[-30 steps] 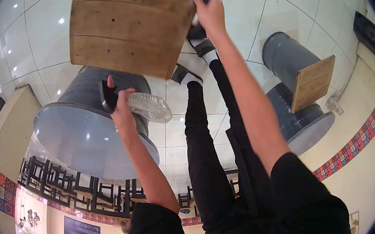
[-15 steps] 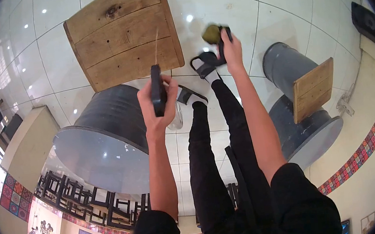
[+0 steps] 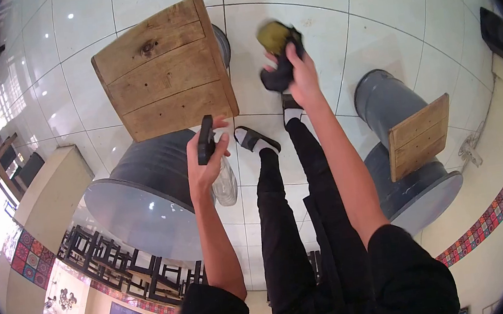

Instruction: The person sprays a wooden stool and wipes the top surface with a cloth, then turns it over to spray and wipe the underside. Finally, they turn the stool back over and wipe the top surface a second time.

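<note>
Evidently the handling was only partway through: both hands' loads were up off the floor [image 3: 249,27], and neither had been put down. The left hand [image 3: 202,172] had its fingers part curled around a slim black object [image 3: 205,140], with a clear plastic bottle [image 3: 225,185] just below, apparently in the same grip, beside the large wooden board [image 3: 167,73] and the grey drum [image 3: 156,165]. The right hand [image 3: 307,82], fingers partly bent, held a black item [image 3: 279,74] and something yellow-green [image 3: 273,36], too blurred to identify, out over the tiles.
</note>
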Action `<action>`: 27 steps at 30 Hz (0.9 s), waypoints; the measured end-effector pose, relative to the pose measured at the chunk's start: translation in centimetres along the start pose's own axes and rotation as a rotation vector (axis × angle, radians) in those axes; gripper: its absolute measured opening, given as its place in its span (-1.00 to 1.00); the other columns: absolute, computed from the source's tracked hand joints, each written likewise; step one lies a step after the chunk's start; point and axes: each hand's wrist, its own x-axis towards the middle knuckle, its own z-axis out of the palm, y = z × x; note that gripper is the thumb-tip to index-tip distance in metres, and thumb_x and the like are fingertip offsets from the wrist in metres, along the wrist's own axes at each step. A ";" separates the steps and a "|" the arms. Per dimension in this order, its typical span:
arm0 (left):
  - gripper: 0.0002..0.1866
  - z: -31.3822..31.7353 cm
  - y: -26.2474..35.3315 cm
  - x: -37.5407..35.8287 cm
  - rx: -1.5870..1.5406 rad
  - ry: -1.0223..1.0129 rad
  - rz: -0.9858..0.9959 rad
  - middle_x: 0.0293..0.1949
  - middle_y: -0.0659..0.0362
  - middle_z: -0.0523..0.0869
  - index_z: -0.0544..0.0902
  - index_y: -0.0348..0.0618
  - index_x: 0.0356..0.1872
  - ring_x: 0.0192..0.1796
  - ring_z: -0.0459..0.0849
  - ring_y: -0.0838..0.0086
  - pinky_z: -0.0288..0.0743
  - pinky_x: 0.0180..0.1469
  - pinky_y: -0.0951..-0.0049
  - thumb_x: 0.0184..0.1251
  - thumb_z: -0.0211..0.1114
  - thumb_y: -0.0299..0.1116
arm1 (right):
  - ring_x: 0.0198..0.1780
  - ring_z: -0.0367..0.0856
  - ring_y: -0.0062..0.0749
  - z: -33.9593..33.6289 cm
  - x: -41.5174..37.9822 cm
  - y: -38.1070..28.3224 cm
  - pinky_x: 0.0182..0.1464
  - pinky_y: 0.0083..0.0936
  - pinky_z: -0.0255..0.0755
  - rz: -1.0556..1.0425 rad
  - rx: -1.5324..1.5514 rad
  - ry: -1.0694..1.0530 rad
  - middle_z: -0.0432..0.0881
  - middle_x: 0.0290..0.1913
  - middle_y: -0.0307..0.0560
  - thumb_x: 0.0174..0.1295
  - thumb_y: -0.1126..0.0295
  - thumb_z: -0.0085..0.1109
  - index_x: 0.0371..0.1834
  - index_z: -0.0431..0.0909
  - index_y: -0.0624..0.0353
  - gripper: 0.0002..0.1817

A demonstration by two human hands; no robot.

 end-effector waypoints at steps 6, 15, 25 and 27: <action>-0.57 -1.1 -5.8 2.0 -0.175 0.358 -0.264 -0.33 0.23 0.62 0.54 -0.17 0.16 -0.45 0.63 0.49 0.43 -0.38 0.45 0.36 0.36 -0.20 | 0.34 0.37 0.13 13.0 12.5 0.1 0.36 -0.19 0.34 -0.924 -1.021 -0.326 0.40 0.36 0.19 0.37 0.26 0.14 0.12 0.59 0.27 -0.63; -0.59 0.5 -5.4 4.1 -0.382 0.424 -0.317 -0.34 0.21 0.52 0.51 -0.23 -0.01 -0.47 0.65 0.44 0.38 -0.34 0.42 0.35 0.37 -0.14 | 0.41 0.24 0.24 8.0 3.6 5.7 0.43 -0.07 0.26 -0.831 -1.429 -0.511 0.17 0.52 0.02 0.14 0.56 0.07 0.46 0.27 0.18 -0.30; -0.56 0.1 -5.7 3.5 -0.347 0.384 -0.398 -0.34 0.21 0.54 0.53 -0.25 0.05 -0.48 0.63 0.47 0.39 -0.33 0.43 0.34 0.38 -0.16 | 0.36 0.30 0.35 2.7 -4.5 11.0 0.40 -0.03 0.28 -0.389 -1.370 -0.529 0.20 0.47 0.14 0.30 0.40 0.11 0.47 0.24 0.19 -0.37; -0.53 0.5 -5.3 3.7 -0.288 0.383 -0.365 -0.35 0.21 0.54 0.52 -0.27 0.09 -0.48 0.62 0.47 0.38 -0.33 0.44 0.33 0.39 -0.16 | 0.31 0.36 0.30 5.0 -1.5 9.8 0.35 -0.04 0.33 -0.586 -1.375 -0.400 0.19 0.49 0.14 0.33 0.35 0.09 0.45 0.27 0.19 -0.40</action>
